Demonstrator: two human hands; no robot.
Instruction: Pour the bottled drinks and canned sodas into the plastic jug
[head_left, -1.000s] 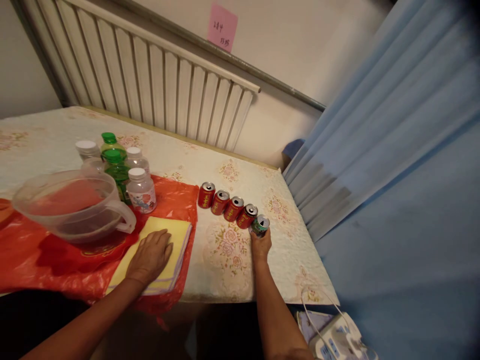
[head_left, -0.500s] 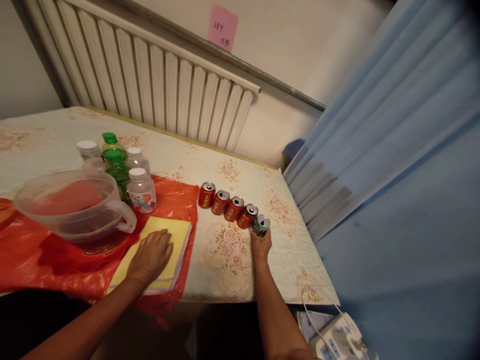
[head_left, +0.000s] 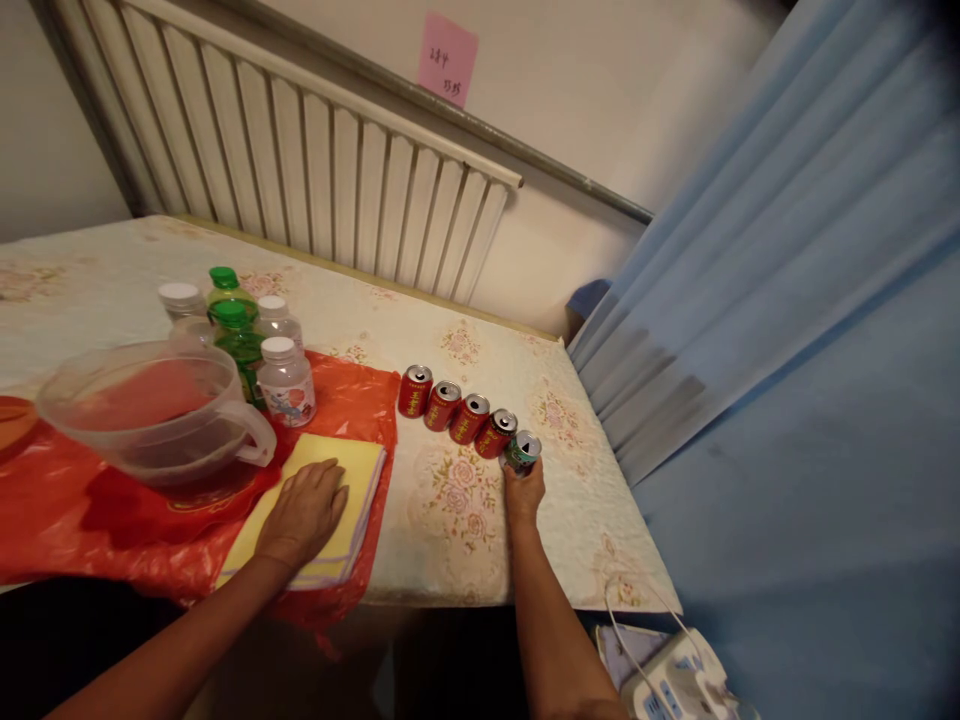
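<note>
My right hand (head_left: pixel 523 492) is closed around a green drink can (head_left: pixel 521 451) standing at the right end of a diagonal row of several red cans (head_left: pixel 457 408) on the flowered tablecloth (head_left: pixel 450 500). My left hand (head_left: pixel 304 510) lies flat, fingers spread, on a stack of yellow cloths (head_left: pixel 337 490) that rests on a red plastic sheet (head_left: pixel 90 520).
A clear plastic jug (head_left: pixel 150 410) stands on the red sheet, with several small bottles (head_left: pixel 247 340), some green-capped, behind it. A white radiator (head_left: pixel 300 150) lines the wall. Blue curtain (head_left: pixel 787 350) hangs right of the table; a white device (head_left: pixel 675 680) sits below the table edge.
</note>
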